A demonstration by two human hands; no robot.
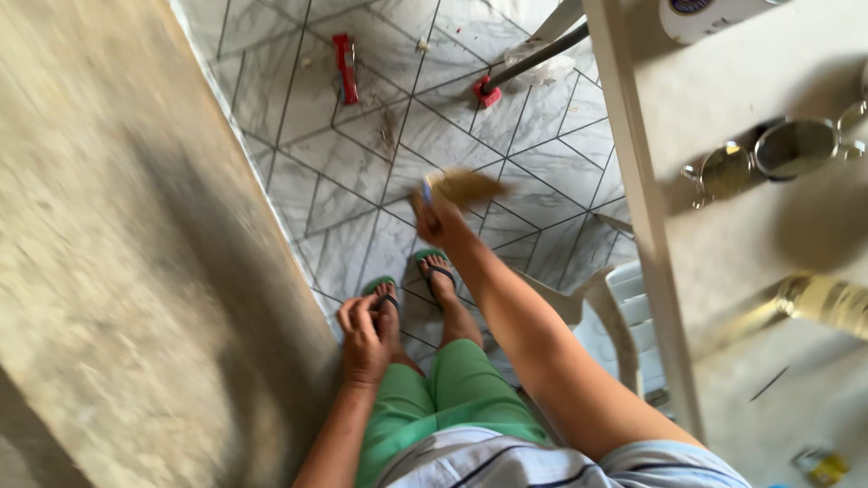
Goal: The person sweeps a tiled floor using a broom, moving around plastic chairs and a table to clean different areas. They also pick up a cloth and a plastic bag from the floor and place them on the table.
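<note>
Down on the tiled floor [542,194], white marble-look tiles with dark diagonal joints, stands a person in green shorts [452,389] and green flip-flops [432,264], seen from above. Right hand [440,220]: arm stretched out forward, fingers closed around the handle of a brush [463,188] with tan bristles; the brush is blurred, held above the floor just ahead of the feet, bristles fanning to the right of the fist. Left hand [363,339]: held low by the left knee, fingers curled loosely inward, holding nothing that can be made out; how far it is closed cannot be told. Left of the person: a rough, bare concrete wall [117,235] running along the edge of the tiles, close beside the left hand. Farther out on the floor: a red tool [344,67] lying flat, well apart from the brush; a dark pole with a red foot [489,90] resting on the tiles, beside a crumpled clear plastic bag [542,65]; a small tuft of debris [390,132] between the red tool and the brush. Right of the person: a pale surface [723,262] carrying a pair of sunglasses [768,158], a clear bottle [827,303] of yellowish liquid lying on its side, and a white container [714,14] at the far edge. Below that surface, a white plastic chair [624,316], partly hidden.
</note>
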